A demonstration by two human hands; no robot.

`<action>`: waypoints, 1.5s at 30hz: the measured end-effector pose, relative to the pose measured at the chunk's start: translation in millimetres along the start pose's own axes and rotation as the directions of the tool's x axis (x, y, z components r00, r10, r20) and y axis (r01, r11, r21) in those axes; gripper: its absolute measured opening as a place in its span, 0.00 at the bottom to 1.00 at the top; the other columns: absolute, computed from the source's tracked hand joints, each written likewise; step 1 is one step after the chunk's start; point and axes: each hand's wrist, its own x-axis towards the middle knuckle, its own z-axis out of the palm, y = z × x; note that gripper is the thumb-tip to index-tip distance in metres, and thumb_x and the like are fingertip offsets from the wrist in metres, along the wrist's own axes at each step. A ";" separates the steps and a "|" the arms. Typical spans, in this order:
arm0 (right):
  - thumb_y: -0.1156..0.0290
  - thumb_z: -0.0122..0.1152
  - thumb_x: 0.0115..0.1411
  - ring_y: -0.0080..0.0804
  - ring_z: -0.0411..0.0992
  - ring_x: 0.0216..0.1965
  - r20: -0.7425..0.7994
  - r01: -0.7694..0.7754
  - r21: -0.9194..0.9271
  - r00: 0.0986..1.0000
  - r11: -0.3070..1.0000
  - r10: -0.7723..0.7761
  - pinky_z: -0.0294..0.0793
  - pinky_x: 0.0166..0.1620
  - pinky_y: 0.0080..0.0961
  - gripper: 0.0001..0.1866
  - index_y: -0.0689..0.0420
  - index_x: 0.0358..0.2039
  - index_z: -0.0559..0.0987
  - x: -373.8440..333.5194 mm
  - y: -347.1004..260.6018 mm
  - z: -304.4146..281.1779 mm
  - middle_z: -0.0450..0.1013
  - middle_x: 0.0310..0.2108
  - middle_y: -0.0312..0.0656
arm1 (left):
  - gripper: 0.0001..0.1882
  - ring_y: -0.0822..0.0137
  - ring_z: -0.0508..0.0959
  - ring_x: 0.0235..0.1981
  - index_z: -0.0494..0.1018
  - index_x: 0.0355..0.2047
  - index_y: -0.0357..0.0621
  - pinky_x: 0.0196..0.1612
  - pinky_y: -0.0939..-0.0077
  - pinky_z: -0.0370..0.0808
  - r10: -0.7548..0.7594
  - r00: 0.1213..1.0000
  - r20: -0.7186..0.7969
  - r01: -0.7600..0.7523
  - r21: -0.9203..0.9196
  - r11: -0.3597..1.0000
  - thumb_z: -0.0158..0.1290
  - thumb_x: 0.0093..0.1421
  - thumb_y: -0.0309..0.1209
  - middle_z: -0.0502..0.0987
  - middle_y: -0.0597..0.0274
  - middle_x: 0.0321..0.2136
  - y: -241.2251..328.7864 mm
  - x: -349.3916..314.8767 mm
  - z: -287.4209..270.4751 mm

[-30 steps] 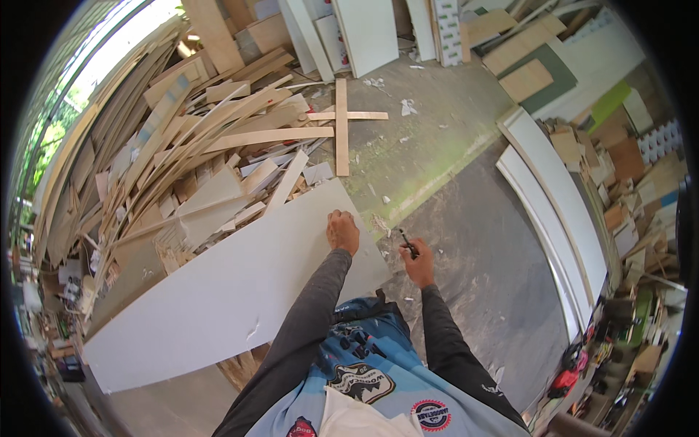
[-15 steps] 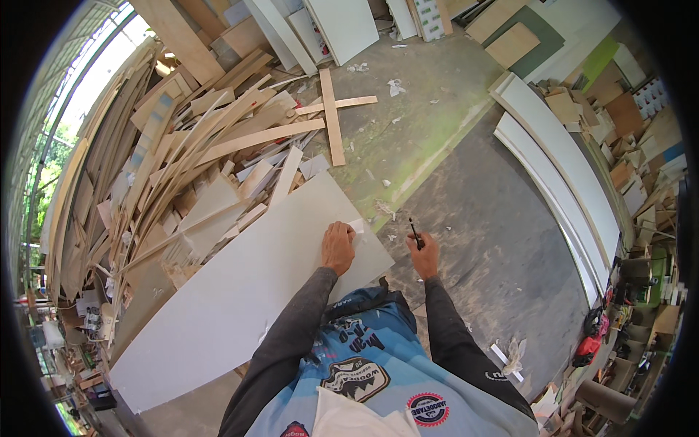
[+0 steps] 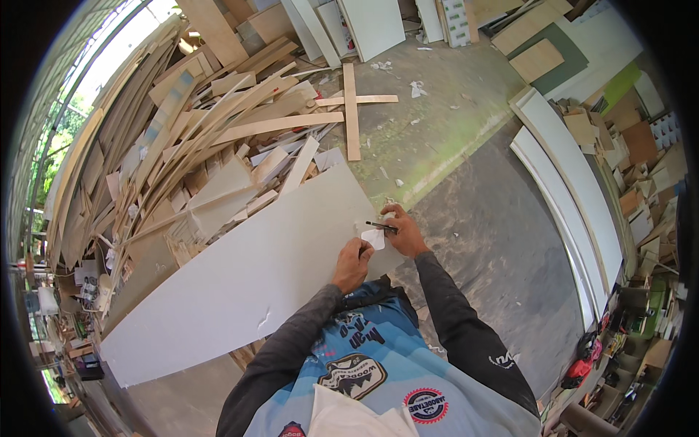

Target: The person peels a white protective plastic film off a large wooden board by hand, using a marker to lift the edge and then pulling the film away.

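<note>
Pinched between the fingers of my left hand point(image 3: 352, 265) is a small white piece of paper point(image 3: 373, 238), held over the near right end of a large white board point(image 3: 240, 291). My right hand point(image 3: 405, 231) grips a slim black pen point(image 3: 380, 226), which points left above the paper. Both hands are close together, and the pen's tip is beside the paper's upper edge; whether it touches, I cannot tell. The board lies flat in front of me and reaches far to the left.
A heap of wood strips and offcuts point(image 3: 196, 138) lies beyond the board. Two crossed wooden strips point(image 3: 352, 116) rest on the floor ahead. Long white panels point(image 3: 561, 182) lie at the right, and more panels point(image 3: 371, 29) lean at the back. Paper scraps litter the concrete floor point(image 3: 480, 240).
My right hand has moved left with the pen, over to the paper. My left hand has lifted the paper from the board and drawn it nearer. The view has shifted slightly.
</note>
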 end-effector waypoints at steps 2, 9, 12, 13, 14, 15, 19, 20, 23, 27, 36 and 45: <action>0.82 0.64 0.52 0.38 0.76 0.37 0.006 -0.029 0.014 1.000 0.999 0.029 0.76 0.38 0.36 0.10 0.60 0.36 0.80 -10.5 0.5 4.3 0.72 0.49 0.37 | 0.10 0.60 0.73 0.38 0.71 0.38 0.36 0.42 0.63 0.72 -0.030 0.999 0.044 0.031 -0.036 0.999 0.57 0.59 0.27 0.74 0.51 0.38 -7.2 -2.7 -3.3; 0.85 0.65 0.53 0.40 0.77 0.36 -0.095 0.002 0.151 0.995 0.989 0.012 0.77 0.38 0.32 0.08 0.63 0.34 0.78 -70.1 -20.7 -0.7 0.76 0.42 0.42 | 0.30 0.52 0.68 0.54 0.68 0.53 0.41 0.55 0.58 0.68 0.310 0.950 0.033 -0.299 0.378 0.876 0.62 0.48 0.28 0.69 0.52 0.50 12.3 -3.3 -10.3; 0.85 0.65 0.53 0.40 0.77 0.35 -0.090 -0.021 0.165 0.995 0.986 0.037 0.77 0.38 0.30 0.08 0.63 0.34 0.78 -93.0 -29.4 -8.8 0.76 0.39 0.42 | 0.29 0.52 0.67 0.54 0.70 0.53 0.42 0.55 0.58 0.67 0.332 0.927 0.173 -0.375 0.411 0.831 0.61 0.48 0.27 0.70 0.54 0.48 13.4 -2.3 -0.8; 0.85 0.66 0.52 0.39 0.77 0.35 -0.090 -0.037 0.168 0.995 0.985 0.053 0.76 0.38 0.30 0.08 0.64 0.33 0.78 -98.9 -32.3 -11.5 0.77 0.37 0.43 | 0.28 0.52 0.68 0.53 0.71 0.52 0.42 0.54 0.59 0.67 0.330 0.909 0.255 -0.411 0.410 0.814 0.61 0.47 0.27 0.70 0.55 0.48 11.9 -0.7 1.8; 0.85 0.67 0.52 0.38 0.77 0.35 -0.090 -0.053 0.172 0.994 0.984 0.069 0.76 0.38 0.30 0.09 0.64 0.33 0.78 -103.7 -35.7 -15.0 0.77 0.36 0.43 | 0.27 0.53 0.68 0.52 0.72 0.50 0.43 0.54 0.60 0.68 0.326 0.884 0.335 -0.447 0.405 0.797 0.61 0.47 0.27 0.71 0.56 0.47 10.0 -0.2 5.1; 0.85 0.67 0.51 0.37 0.77 0.34 -0.058 -0.079 0.162 0.994 0.984 0.090 0.75 0.37 0.30 0.08 0.64 0.33 0.78 -107.7 -40.3 -19.6 0.77 0.35 0.43 | 0.25 0.54 0.69 0.51 0.73 0.48 0.43 0.53 0.61 0.68 0.321 0.864 0.388 -0.468 0.382 0.797 0.61 0.47 0.26 0.72 0.57 0.46 8.2 -0.7 9.5; 0.82 0.69 0.50 0.31 0.73 0.30 0.089 -0.197 0.154 0.979 0.968 0.185 0.72 0.35 0.27 0.09 0.63 0.32 0.79 -119.5 -59.6 -39.8 0.75 0.30 0.40 | 0.17 0.55 0.71 0.46 0.76 0.41 0.43 0.50 0.63 0.70 0.374 0.780 0.501 -0.549 0.262 0.794 0.59 0.47 0.24 0.74 0.58 0.40 -5.1 -7.7 31.2; 0.81 0.69 0.50 0.29 0.72 0.30 0.132 -0.229 0.159 0.969 0.960 0.209 0.71 0.34 0.26 0.09 0.63 0.33 0.79 -121.3 -61.5 -43.4 0.74 0.29 0.39 | 0.16 0.54 0.72 0.45 0.76 0.39 0.43 0.49 0.63 0.70 0.404 0.764 0.503 -0.569 0.228 0.790 0.58 0.47 0.23 0.75 0.58 0.38 -10.2 -9.7 34.5; 0.78 0.69 0.50 0.23 0.68 0.29 0.247 -0.396 0.254 0.909 0.882 0.336 0.67 0.33 0.23 0.10 0.61 0.34 0.79 -129.2 -59.6 -55.2 0.70 0.26 0.33 | 0.13 0.50 0.73 0.44 0.77 0.37 0.41 0.48 0.59 0.71 0.352 0.765 0.540 -0.500 0.153 0.852 0.56 0.49 0.22 0.75 0.53 0.36 -15.5 -14.9 36.1; 0.73 0.67 0.51 0.22 0.66 0.27 0.042 -0.384 0.308 0.920 0.870 0.391 0.68 0.31 0.26 0.13 0.63 0.37 0.80 -132.6 -41.3 -51.5 0.66 0.23 0.34 | 0.09 0.47 0.73 0.44 0.77 0.37 0.37 0.48 0.57 0.72 0.257 0.837 0.482 -0.349 0.110 0.931 0.55 0.55 0.24 0.76 0.50 0.38 -2.6 -25.2 9.6; 0.71 0.69 0.52 0.42 0.76 0.34 -0.047 -0.244 -0.119 0.970 0.962 0.240 0.75 0.36 0.35 0.16 0.54 0.44 0.80 -86.3 -51.9 -17.6 0.73 0.39 0.40 | 0.11 0.58 0.77 0.31 0.76 0.41 0.33 0.36 0.67 0.74 -0.074 0.996 0.050 0.070 0.079 0.994 0.54 0.63 0.29 0.77 0.50 0.35 0.8 -42.9 -52.0; 0.70 0.68 0.55 0.45 0.77 0.35 -0.041 -0.145 -0.299 0.989 0.943 0.139 0.75 0.35 0.39 0.13 0.56 0.41 0.79 -86.0 -41.9 6.7 0.73 0.39 0.40 | 0.12 0.69 0.71 0.24 0.72 0.30 0.29 0.30 0.71 0.70 -0.196 0.948 -0.249 0.213 0.039 0.976 0.54 0.63 0.30 0.73 0.56 0.24 -28.0 -51.1 -83.3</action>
